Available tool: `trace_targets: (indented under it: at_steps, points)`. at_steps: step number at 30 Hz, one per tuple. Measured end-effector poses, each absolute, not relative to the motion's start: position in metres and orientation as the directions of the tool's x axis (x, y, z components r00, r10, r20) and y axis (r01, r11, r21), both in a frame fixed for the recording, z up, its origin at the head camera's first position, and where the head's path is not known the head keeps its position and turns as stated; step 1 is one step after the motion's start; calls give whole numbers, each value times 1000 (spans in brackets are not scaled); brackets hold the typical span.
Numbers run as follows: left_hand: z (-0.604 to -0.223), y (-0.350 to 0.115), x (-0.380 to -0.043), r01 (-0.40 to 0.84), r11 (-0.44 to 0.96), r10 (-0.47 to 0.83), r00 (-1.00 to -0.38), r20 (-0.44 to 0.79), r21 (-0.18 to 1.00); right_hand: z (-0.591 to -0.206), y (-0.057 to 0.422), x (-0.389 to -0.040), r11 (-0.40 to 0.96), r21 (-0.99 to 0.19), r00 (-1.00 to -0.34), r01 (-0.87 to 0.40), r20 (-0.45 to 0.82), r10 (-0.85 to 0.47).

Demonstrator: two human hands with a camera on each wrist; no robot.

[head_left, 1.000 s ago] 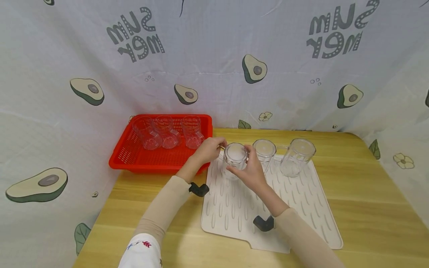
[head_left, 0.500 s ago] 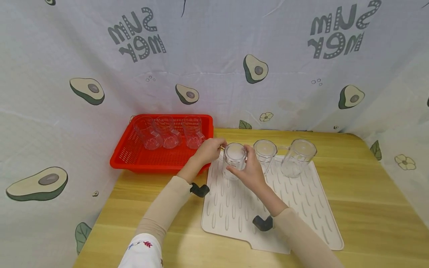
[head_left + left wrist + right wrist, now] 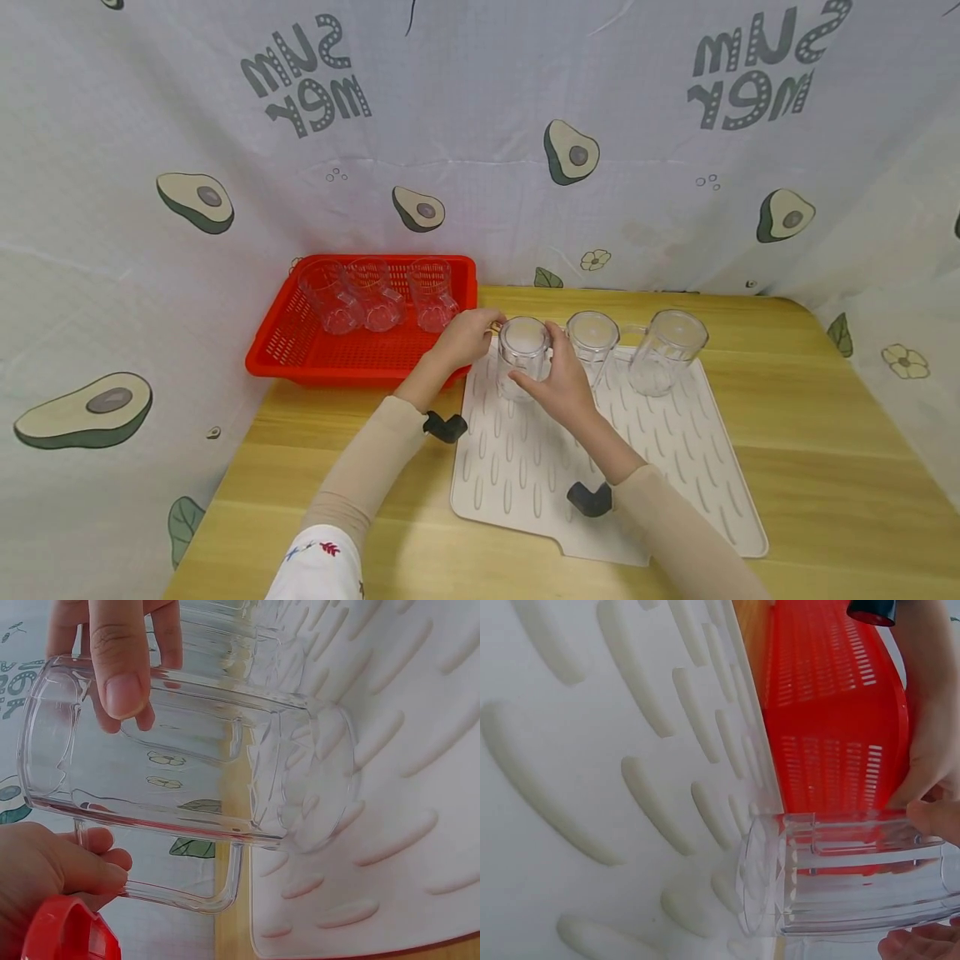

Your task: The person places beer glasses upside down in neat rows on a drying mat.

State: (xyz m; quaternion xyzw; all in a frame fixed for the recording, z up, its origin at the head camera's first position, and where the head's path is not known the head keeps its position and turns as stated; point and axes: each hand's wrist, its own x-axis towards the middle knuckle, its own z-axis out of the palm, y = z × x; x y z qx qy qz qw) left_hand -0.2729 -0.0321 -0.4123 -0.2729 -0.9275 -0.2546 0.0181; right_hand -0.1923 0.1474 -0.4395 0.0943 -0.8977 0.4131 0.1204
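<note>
A clear glass mug (image 3: pixel 519 367) stands upside down over the back left of the white ridged drying mat (image 3: pixel 517 475), its mouth right at the mat's surface. My left hand (image 3: pixel 467 336) pinches its handle (image 3: pixel 176 894), which points left. My right hand (image 3: pixel 561 379) grips the mug's body from the right, thumb in front and fingers behind, near the upturned base. In the right wrist view the mug (image 3: pixel 855 877) overlaps the mat's edge, and the thumb (image 3: pixel 934 819) lies along its side.
Two more upside-down mugs, a middle one (image 3: pixel 592 337) and a right one (image 3: pixel 667 354), stand along the mat's back edge. A red plastic basket (image 3: pixel 360 377) to the left holds three clear mugs (image 3: pixel 432 292). A patterned curtain (image 3: pixel 480 208) hangs behind the wooden table (image 3: pixel 810 433).
Both hands keep their hold, almost in place. The mug between them has shifted very slightly to the left.
</note>
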Motion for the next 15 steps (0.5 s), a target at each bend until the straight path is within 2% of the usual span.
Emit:
trace_targets:
  at_steps: [8, 15]
  points:
    - [-413, -38, -269, 483, 682, 448, -870, 208, 550, -439, 148, -189, 659, -708, -955, -255, 289, -60]
    - [-414, -55, -263, 393, 610, 227, -919, 324, 688, -438, 153, -173, 728, -652, -953, -213, 304, -7]
